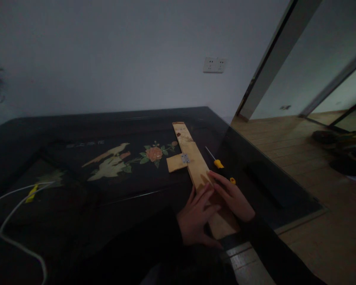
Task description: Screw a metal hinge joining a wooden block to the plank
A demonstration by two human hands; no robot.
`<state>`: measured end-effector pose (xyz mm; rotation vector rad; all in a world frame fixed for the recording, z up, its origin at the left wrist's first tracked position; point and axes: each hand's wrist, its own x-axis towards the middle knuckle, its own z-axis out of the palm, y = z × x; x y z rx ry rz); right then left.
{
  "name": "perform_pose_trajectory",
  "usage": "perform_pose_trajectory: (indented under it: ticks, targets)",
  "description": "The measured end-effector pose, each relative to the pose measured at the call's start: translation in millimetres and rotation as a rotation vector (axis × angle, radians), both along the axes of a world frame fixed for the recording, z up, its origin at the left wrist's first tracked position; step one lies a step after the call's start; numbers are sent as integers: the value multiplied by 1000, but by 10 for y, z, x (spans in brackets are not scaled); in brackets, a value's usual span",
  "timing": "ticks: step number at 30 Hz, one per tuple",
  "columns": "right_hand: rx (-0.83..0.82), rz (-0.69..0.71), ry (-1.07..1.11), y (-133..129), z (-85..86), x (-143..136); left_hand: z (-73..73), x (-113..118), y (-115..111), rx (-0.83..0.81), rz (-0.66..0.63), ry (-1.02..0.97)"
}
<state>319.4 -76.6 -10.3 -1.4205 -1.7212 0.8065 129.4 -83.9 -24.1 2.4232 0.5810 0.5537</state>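
Fingers of the left hand lie spread over the near part of a long wooden board, low and right of centre in the frame; they are apart, not closed round the wood. Right hand, just beside it, rests its stretched fingers along the board's right edge, also unclosed; how hard either hand presses, I cannot tell. The wrists come in from the lower edge of the frame in dark sleeves, and both hands slant inward, the left with its thumb set off toward the board's near end.

Further up the board, a metal hinge lies over the seam with a small wooden block, which sticks out to the left at the middle of the frame. As far as placing goes, the hinge seems to be laid across both pieces; whether screws are seated in it is too small to make out, so I cannot judge what fastening is left. The screwdriver lies right of the board, in neither hand. All of this sits on a dark table, with a white cable curling at lower left and a socket on the wall at upper right.
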Motion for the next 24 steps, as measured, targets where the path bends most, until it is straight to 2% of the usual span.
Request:
perform_pose_trajectory:
  ticks: [4, 17, 20, 24]
  targets:
    - [-16, -10, 22, 20, -6, 16, 22, 13, -4, 54, -5, 79]
    - [-8, -10, 32, 20, 30, -10, -25, 24, 5, 106, 8, 77]
    - [3, -15, 24, -59, 121, 48, 8, 4, -3, 91, -6, 69]
    - [35, -32, 49, -276, 421, 53, 143, -93, -13, 25, 1, -10]
